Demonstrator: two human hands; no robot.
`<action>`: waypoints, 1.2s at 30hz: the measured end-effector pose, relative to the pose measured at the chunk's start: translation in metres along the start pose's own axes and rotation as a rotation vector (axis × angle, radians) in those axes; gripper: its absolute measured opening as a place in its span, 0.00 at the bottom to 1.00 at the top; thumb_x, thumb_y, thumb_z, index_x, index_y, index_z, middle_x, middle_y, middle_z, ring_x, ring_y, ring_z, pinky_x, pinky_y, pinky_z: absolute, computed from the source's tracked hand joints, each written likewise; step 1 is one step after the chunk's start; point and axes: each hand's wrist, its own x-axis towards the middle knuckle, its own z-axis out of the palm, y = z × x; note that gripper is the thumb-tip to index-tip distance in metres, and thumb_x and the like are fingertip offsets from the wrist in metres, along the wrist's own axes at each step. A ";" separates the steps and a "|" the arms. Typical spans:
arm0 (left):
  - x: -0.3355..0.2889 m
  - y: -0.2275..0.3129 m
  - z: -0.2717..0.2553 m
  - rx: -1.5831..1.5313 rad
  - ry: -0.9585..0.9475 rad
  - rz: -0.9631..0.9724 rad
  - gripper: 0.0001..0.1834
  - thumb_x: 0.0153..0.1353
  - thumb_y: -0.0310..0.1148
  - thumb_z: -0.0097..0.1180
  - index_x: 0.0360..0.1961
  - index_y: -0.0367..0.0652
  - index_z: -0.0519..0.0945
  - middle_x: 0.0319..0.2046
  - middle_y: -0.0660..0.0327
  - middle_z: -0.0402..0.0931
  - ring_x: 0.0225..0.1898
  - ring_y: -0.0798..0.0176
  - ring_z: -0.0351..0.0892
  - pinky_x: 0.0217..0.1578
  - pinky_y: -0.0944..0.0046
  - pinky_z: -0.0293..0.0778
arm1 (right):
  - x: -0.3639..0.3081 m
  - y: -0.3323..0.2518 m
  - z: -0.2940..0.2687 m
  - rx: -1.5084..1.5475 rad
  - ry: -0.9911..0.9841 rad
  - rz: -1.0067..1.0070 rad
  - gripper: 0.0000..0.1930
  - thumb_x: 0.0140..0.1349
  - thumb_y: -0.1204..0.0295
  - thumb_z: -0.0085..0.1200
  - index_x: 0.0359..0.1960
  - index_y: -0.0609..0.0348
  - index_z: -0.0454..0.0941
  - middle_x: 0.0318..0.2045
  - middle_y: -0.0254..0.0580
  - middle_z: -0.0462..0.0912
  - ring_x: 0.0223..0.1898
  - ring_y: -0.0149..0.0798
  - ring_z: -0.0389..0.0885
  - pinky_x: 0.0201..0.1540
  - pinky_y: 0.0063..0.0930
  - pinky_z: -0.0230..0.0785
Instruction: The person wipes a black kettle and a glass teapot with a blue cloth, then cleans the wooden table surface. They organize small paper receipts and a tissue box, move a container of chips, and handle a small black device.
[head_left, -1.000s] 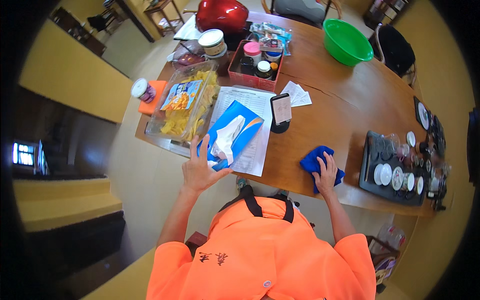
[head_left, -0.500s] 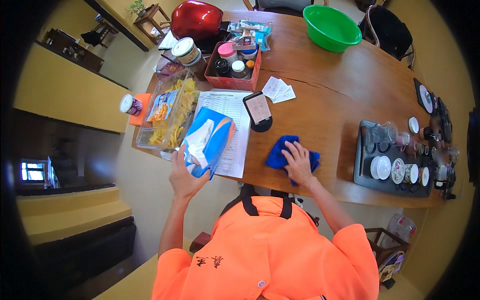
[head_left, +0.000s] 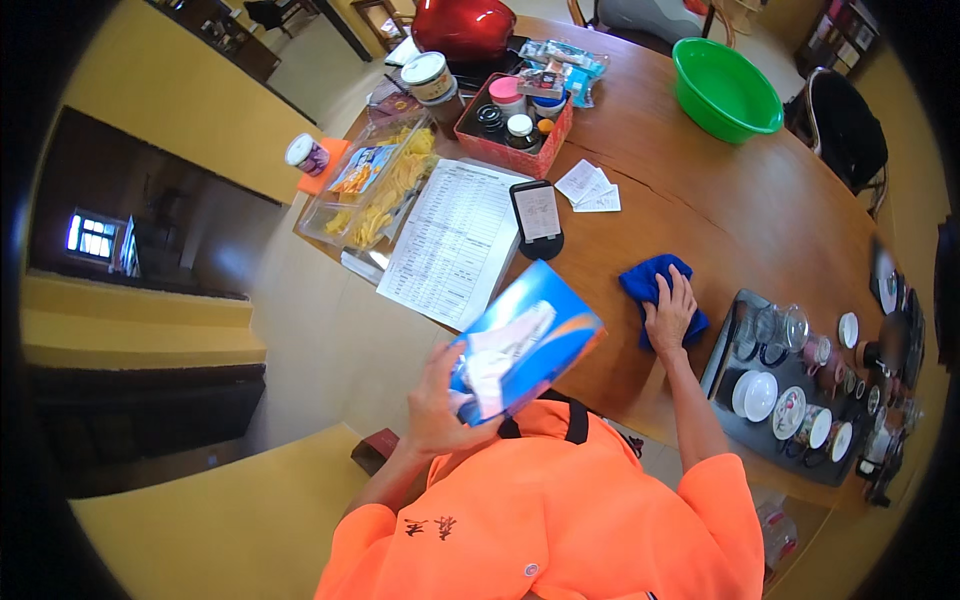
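Note:
My left hand (head_left: 440, 412) grips a blue tissue box (head_left: 550, 335) by its end. A white tissue (head_left: 510, 345) sticks out of the opening. The box is held up at the table's near edge, close to my body and tilted. My right hand (head_left: 670, 312) lies over a bunched dark blue cloth (head_left: 652, 275) on the wooden table, with its fingers curled onto the cloth. Between the two hands and farther back stands a small black stand (head_left: 540, 245) with a pale card on it. Printed sheets (head_left: 450, 235) lie to its left.
A clear tray of yellow snacks (head_left: 385, 190) sits at the table's left edge, beside a red box of jars (head_left: 510, 155). A black tea tray (head_left: 765, 440) with cups stands right of the cloth. At the back is a green basin (head_left: 728, 90); white cards (head_left: 590, 187) lie mid-table.
My left hand has brought the tissue box off from over the sheets, toward my body and to the right. The cloth, under my right hand, has shifted right toward the tea tray.

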 end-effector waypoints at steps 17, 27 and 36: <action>0.001 -0.036 -0.034 -0.008 0.440 -0.257 0.50 0.38 0.34 0.74 0.64 0.40 0.63 0.51 0.48 0.74 0.52 0.51 0.76 0.52 0.56 0.74 | -0.004 0.002 0.002 0.025 0.039 -0.018 0.29 0.50 0.69 0.64 0.57 0.53 0.73 0.66 0.43 0.64 0.66 0.54 0.60 0.63 0.50 0.53; 0.089 -0.077 -0.018 0.342 0.503 -0.152 0.49 0.39 0.40 0.73 0.63 0.45 0.63 0.53 0.50 0.69 0.53 0.45 0.74 0.46 0.51 0.76 | -0.003 0.001 0.002 0.012 0.036 -0.005 0.29 0.49 0.70 0.65 0.57 0.51 0.73 0.66 0.42 0.64 0.66 0.53 0.60 0.64 0.50 0.53; 0.129 -0.119 0.010 0.513 0.238 -0.331 0.52 0.39 0.54 0.71 0.65 0.49 0.62 0.59 0.44 0.63 0.51 0.39 0.75 0.44 0.44 0.76 | -0.001 -0.002 0.002 0.005 0.031 0.001 0.30 0.48 0.70 0.65 0.57 0.50 0.73 0.67 0.41 0.64 0.67 0.52 0.60 0.64 0.50 0.53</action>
